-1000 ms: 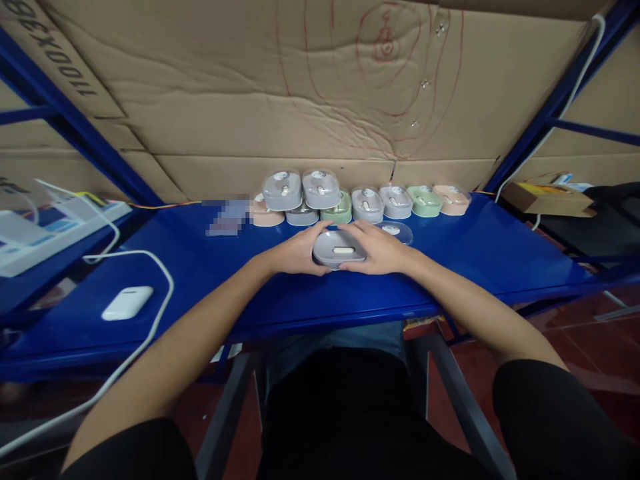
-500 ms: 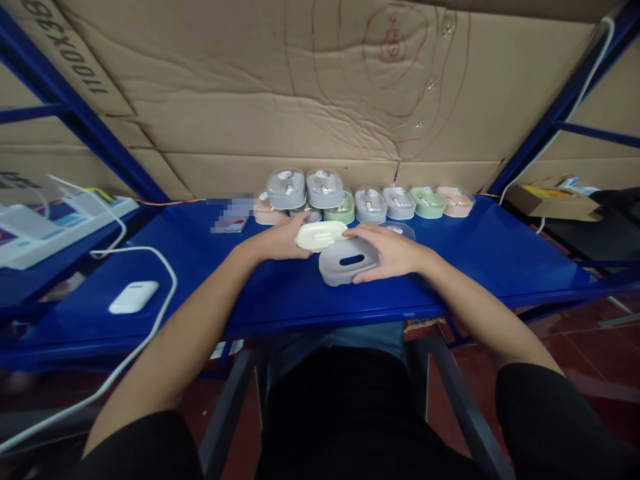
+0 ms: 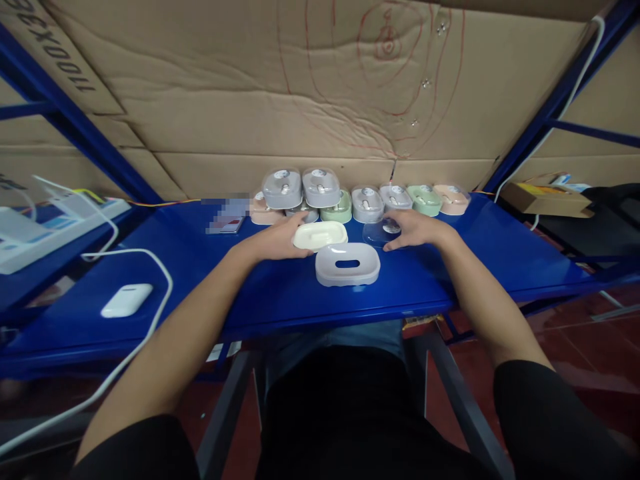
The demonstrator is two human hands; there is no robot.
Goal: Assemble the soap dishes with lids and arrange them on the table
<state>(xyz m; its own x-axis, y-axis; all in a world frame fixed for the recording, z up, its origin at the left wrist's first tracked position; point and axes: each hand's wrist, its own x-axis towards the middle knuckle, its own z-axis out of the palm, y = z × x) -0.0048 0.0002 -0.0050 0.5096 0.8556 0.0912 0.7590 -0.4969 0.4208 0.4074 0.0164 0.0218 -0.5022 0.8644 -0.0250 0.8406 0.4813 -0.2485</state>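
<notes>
My left hand (image 3: pixel 284 240) grips the left end of a cream oval tray (image 3: pixel 323 235), thumb and fingers on its rim. In front of it a grey oval shell (image 3: pixel 370 272) with a dark slot in its middle rests on the blue table, touched by neither hand. My right hand (image 3: pixel 417 230) has its thumb and fingers around the right end of a clear plastic lid (image 3: pixel 374 233) bearing a round sticker. This lid lies low over the table, behind and to the right of the shell.
Several lidded boxes in grey, green (image 3: pixel 425 200) and peach (image 3: pixel 451 199) line the back, with two grey ones (image 3: pixel 321 189) stacked on top at left. A phone (image 3: pixel 227 223), a white earbud case (image 3: pixel 127 300) and a white cable (image 3: pixel 167 287) lie leftward. Cardboard (image 3: pixel 225 100) walls the back.
My right hand has let go of the grey shell, which now rests on the table, and has moved right and back to the clear lid. My left hand stays on the cream tray.
</notes>
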